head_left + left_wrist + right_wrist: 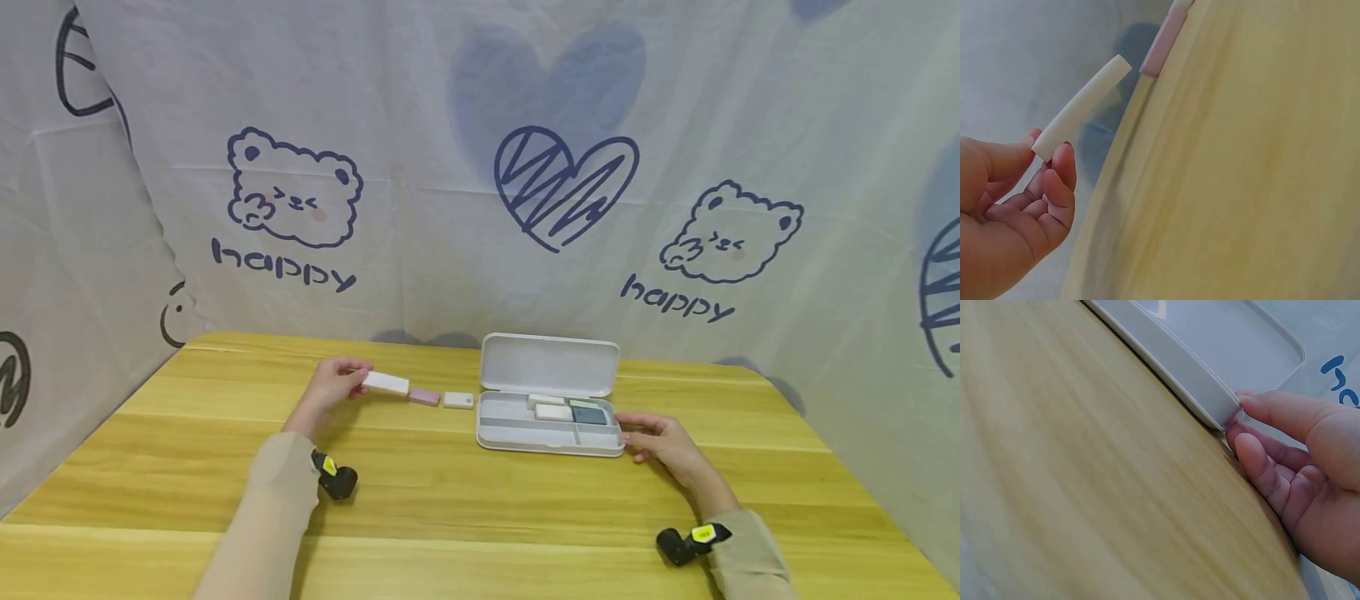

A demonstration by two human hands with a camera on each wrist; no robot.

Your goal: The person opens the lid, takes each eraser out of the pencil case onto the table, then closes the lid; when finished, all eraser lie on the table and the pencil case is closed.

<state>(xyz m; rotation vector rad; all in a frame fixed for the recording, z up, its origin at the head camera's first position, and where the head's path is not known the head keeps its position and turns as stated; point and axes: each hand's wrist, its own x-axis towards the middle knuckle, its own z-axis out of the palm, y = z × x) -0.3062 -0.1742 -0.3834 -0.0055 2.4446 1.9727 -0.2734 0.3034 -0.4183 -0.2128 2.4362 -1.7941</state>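
Note:
Between thumb and fingers, my left hand (335,385) pinches one end of a long white eraser (386,383). In the left wrist view the same eraser (1082,109) tilts upward, held above the tabletop. To its right lie a pink eraser (424,397) and a short white eraser (458,400). An open white pencil case (517,437) stands right of these, lid raised at the back. Inside its rear compartment sit a white eraser (553,412), a dark blue-grey one (589,415) and paler ones behind. My right hand (1291,465) grips the case's right end with thumb and fingers.
The wooden table (450,517) reaches back to a hanging white cloth (420,208) printed with bears and hearts. The raised lid (550,365) stands close to that cloth. Black wrist cameras (337,479) are strapped to both sleeves.

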